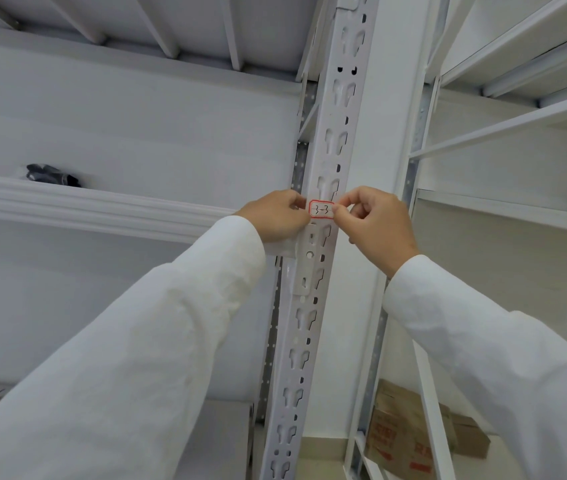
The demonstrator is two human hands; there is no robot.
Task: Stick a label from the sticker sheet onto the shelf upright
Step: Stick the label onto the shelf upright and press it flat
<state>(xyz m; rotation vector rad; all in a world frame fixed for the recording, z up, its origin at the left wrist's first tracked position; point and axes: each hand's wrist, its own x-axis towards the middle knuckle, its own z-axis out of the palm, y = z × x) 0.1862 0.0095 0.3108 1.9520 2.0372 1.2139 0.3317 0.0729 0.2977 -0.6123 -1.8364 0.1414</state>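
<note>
A small white label (321,210) with a red border and handwritten "3-3" lies against the front of the white perforated shelf upright (335,126), just above a beam bracket. My left hand (276,216) pinches the label's left edge. My right hand (375,226) pinches its right edge with thumb and forefinger. Both arms wear white sleeves. No sticker sheet is in view.
A white shelf beam (84,206) runs left from the upright, with a dark object (53,174) lying on that shelf. Another white rack (517,109) stands at the right. Brown cardboard boxes (410,434) sit on the floor at the lower right.
</note>
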